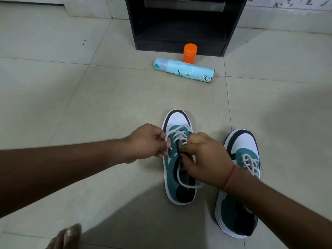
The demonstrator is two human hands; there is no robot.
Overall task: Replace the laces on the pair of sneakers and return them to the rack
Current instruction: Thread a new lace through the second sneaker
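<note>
Both your forearms are bare, with no sleeve visible up to the edge of the picture. Your left hand [147,141] wears nothing: no ring, no watch, no band. On the wrist of your right hand [204,159] you wear a thin thread [230,177], orange-red, wound around a few times like a simple cord bracelet. At the bottom left your bare toes [69,235] show, without sock or shoe.

Rack [183,24] top cut off; far sneaker [239,186] partly behind forearm.
</note>
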